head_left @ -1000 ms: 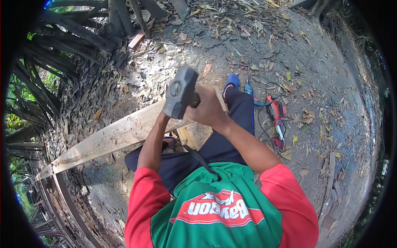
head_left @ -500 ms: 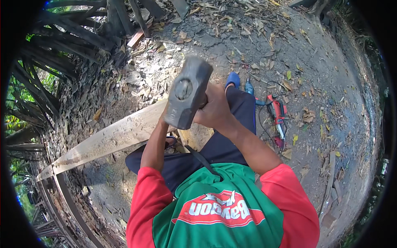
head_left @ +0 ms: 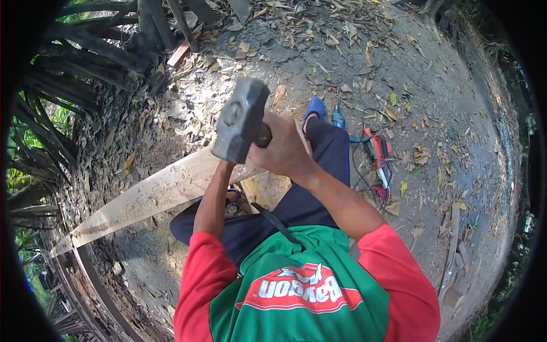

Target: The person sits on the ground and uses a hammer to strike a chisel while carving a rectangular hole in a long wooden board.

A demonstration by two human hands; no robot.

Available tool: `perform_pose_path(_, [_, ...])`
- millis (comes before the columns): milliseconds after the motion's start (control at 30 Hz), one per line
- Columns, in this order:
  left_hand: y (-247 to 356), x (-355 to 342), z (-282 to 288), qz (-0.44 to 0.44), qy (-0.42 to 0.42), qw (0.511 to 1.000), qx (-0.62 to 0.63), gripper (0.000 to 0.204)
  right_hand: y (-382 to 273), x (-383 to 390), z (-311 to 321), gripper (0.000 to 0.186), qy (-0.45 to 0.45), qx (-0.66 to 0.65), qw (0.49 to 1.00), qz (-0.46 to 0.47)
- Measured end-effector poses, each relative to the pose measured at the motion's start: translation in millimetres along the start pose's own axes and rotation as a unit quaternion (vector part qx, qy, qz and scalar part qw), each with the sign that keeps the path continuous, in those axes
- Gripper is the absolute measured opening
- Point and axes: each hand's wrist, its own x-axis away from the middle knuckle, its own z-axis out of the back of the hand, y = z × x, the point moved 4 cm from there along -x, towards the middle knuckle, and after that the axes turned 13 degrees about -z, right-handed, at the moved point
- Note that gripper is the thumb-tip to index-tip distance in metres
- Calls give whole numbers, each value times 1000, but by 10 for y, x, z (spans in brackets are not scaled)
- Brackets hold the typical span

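Note:
My right hand is closed around the handle of a sledgehammer, raised in front of me. Its heavy grey steel head covers much of what lies behind it. My left forearm reaches up behind the head, so the fingers of my left hand are hidden. Below the hammer, a long pale wooden plank slants from between my knees out to the far left. A light yellowish piece of wood lies between my legs, close to the plank's near end.
On the ground to my right lie a blue drill and a red corded power tool. My blue shoe is beside the drill. Dark wooden slats stand at the far left. Dry leaves litter the dirt.
The sledgehammer head has moved to the left, together with my right hand. My left forearm has stayed nearly in place, and the plank looks unmoved.

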Motion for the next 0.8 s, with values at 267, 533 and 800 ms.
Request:
perform_pose_path(267, [312,-11,-444,-86,-178,957,-211,22,1552,141,-424,30,-94,168,954,-229])
perform_pose_path(533, [440,639,-805,-102,-189,917,-336,21,1705,1056,540,16,-23,-1,891,-453])
perform_pose_path(800, [412,176,-662,31,-280,922,-265,23,1734,989,637,11,28,-68,898,-434])
